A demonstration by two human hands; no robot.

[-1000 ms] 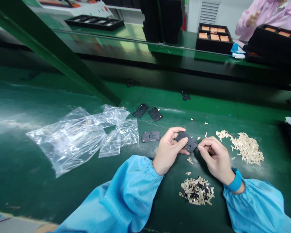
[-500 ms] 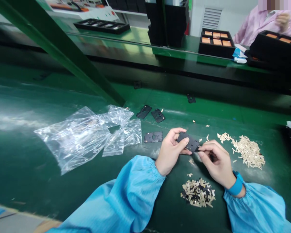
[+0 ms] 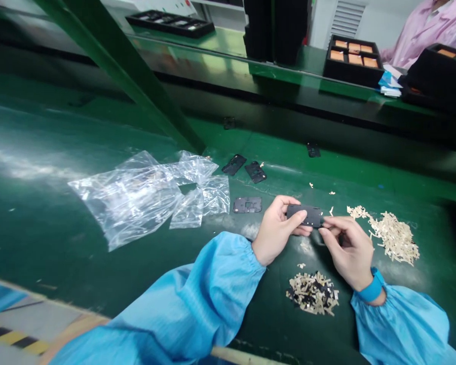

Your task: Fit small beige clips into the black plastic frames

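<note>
A thin black plastic part (image 3: 310, 216) is held by its left end in my left hand (image 3: 276, 230), thumb on top. My right hand (image 3: 347, 248) pinches at the part's right end; whether a small piece sits between those fingertips is too small to tell. Below the hands is a pile of mixed beige and black bits (image 3: 313, 293). A larger pile of beige strips (image 3: 397, 238) lies to the right. Another black part (image 3: 248, 205) rests flat left of my left hand, with two more (image 3: 234, 165) (image 3: 256, 172) behind it.
Clear plastic bags (image 3: 137, 195) lie on the green table (image 3: 99, 284) at left. A green post (image 3: 137, 81) slants behind them. Black trays with orange items (image 3: 353, 60) stand on the shelf at back right, near a person in pink (image 3: 427, 30).
The held black part has turned from slanting down rightward to nearly level, both hands still at its ends. The whole view has shifted, with the background lying further right and higher.
</note>
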